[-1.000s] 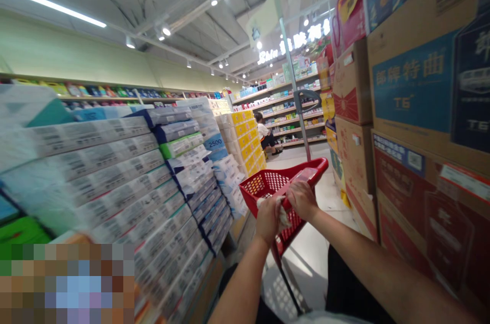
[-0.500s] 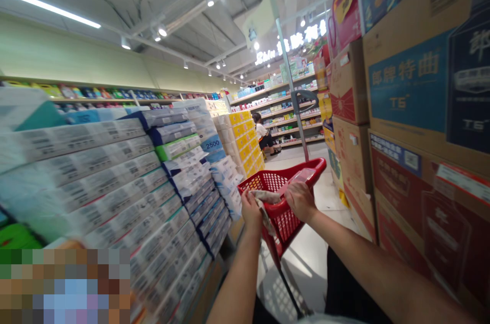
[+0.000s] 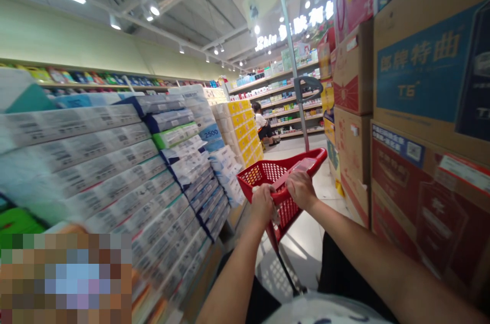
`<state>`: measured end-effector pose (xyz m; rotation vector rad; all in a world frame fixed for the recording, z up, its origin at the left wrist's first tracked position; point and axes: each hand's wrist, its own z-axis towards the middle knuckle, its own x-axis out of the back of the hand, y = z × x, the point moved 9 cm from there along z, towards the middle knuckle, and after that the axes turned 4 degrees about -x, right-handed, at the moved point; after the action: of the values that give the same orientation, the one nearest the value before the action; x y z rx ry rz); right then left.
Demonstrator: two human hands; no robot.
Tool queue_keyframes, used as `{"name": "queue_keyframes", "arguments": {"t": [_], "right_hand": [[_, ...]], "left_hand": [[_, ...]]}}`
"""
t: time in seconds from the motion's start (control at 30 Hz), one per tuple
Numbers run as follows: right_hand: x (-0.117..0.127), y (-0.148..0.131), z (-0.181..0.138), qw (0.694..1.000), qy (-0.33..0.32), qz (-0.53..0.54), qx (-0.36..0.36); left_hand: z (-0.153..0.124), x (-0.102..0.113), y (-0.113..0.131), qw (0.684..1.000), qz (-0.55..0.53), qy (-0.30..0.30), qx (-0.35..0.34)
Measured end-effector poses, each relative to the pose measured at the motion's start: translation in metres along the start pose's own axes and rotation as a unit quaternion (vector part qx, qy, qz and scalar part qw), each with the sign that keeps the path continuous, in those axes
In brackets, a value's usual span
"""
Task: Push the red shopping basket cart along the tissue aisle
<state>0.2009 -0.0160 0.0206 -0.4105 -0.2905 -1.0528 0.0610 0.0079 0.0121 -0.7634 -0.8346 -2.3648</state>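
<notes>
Store aisle (image 3: 332,196) — red cart (image 3: 288,214) slants lengthwise away rightward.

A shop: stocked shelves (image 3: 281,110), price tag (image 3: 465,172), shopping cart (image 3: 281,195)

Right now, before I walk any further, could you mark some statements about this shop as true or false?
1. The right hand is on the red plastic shopping cart. True.
2. The left hand hangs well away from the cart. False: it is at the cart too.
3. The brown cardboard carton with a blue panel is right of the cart. True.
4. The person in a white top stands upright. False: that person is crouching near the long pale-edged shelves.
</notes>
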Motion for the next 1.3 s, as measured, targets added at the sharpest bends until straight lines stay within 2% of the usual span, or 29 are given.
{"name": "queue_keyframes", "arguments": {"t": [0.13, 0.27, 0.4, 0.47, 0.6, 0.7, 0.83, 0.97, 1.03, 1.2, 1.23, 1.3], "right_hand": [[-0.001, -0.001, 0.000, 1.000, -0.001, 0.000, -0.002], [-0.001, -0.001, 0.001, 1.000, -0.003, -0.002, -0.007], [0.001, -0.001, -0.001, 1.000, 0.010, 0.007, -0.009], [0.001, 0.000, -0.001, 1.000, 0.011, 0.008, -0.005], [0.000, 0.001, -0.001, 1.000, 0.004, 0.003, -0.004], [-0.003, 0.001, -0.001, 1.000, 0.000, 0.000, -0.010], [-0.004, 0.001, -0.001, 1.000, 0.003, -0.002, -0.010], [-0.008, 0.000, 0.000, 1.000, -0.015, -0.013, -0.007], [-0.011, 0.001, 0.001, 1.000, -0.017, -0.019, -0.011], [-0.014, 0.003, 0.002, 1.000, -0.006, -0.024, -0.013], [-0.015, 0.003, 0.002, 1.000, -0.006, -0.023, -0.012], [-0.015, 0.002, 0.003, 1.000, -0.007, -0.022, -0.011]], "left_hand": [[0.005, -0.006, 0.005, 0.999, -0.021, -0.020, -0.023], [0.011, -0.009, -0.005, 0.997, -0.049, -0.052, -0.018], [0.007, 0.000, -0.003, 0.995, -0.095, 0.003, -0.004], [0.003, 0.000, 0.007, 0.995, -0.094, -0.003, -0.021], [0.000, -0.003, 0.017, 0.998, -0.035, -0.038, -0.022], [0.000, -0.003, 0.022, 0.999, 0.029, -0.029, -0.005], [0.003, -0.010, 0.041, 0.991, 0.115, -0.046, -0.050], [0.012, -0.019, 0.023, 0.969, 0.213, -0.126, 0.008], [0.013, -0.021, 0.019, 0.958, 0.248, -0.144, 0.023], [0.014, -0.018, 0.042, 0.963, 0.258, -0.073, -0.027], [0.016, -0.019, 0.042, 0.962, 0.257, -0.086, -0.022], [0.021, -0.026, 0.032, 0.951, 0.266, -0.155, 0.012]]}}
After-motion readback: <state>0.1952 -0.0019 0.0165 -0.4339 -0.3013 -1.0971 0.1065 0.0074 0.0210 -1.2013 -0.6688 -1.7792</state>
